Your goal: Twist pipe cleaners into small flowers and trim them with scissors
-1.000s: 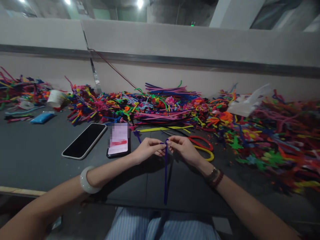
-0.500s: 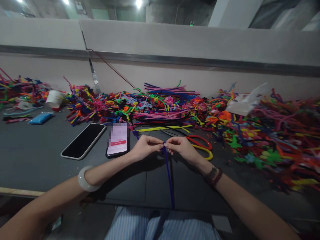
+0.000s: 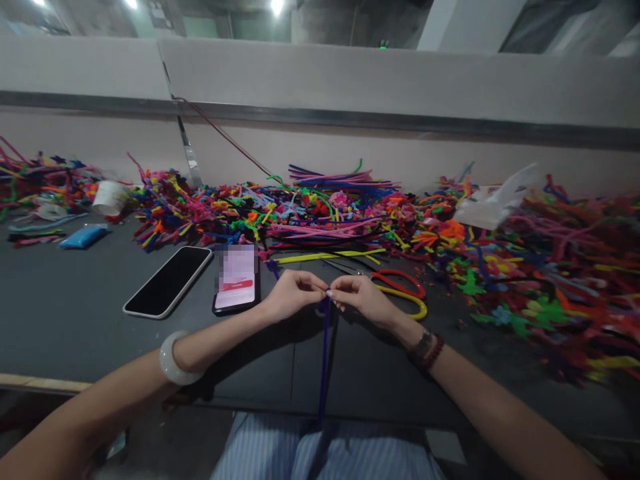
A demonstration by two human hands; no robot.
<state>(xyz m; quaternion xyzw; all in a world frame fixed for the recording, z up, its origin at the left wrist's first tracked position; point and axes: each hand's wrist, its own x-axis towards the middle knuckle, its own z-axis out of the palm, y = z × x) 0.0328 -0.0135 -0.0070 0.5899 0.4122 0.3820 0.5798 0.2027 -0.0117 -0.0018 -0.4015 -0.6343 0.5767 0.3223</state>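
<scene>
A dark blue pipe cleaner (image 3: 324, 360) hangs from my fingertips down toward my lap. My left hand (image 3: 290, 298) and my right hand (image 3: 363, 298) meet over the middle of the dark table (image 3: 75, 313), both pinching the top end of that pipe cleaner. A white bangle sits on my left wrist and dark bracelets on my right. Right behind my right hand lie scissors with red and yellow handles (image 3: 403, 291).
A big heap of coloured pipe cleaners (image 3: 350, 213) runs along the back wall and spreads to the right. Two phones lie left of my hands: a dark one (image 3: 169, 281) and a lit one (image 3: 237, 279). A white cup (image 3: 109, 197) and a blue packet (image 3: 84, 235) sit far left.
The hanging tail of the blue pipe cleaner swung right, then back left. Both hands stay pinched together at its top, barely shifting.
</scene>
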